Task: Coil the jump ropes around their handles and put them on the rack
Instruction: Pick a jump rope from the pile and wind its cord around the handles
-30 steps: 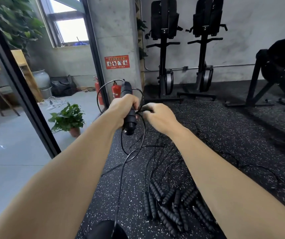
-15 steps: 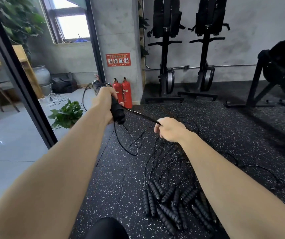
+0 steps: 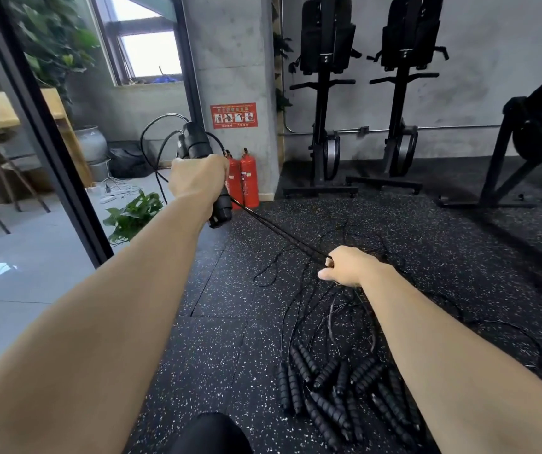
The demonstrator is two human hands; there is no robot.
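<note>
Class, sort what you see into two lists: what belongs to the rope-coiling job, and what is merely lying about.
Job: left hand, held handles, taut rope, right hand, floor pile of jump ropes.
Lying about: fire extinguishers, potted plant, exercise machines.

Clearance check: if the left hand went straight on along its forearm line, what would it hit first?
Likely the concrete pillar with the red sign, above the fire extinguishers. The left hand, gripping the rope handles, has nothing nearer ahead; depth is unclear.
</note>
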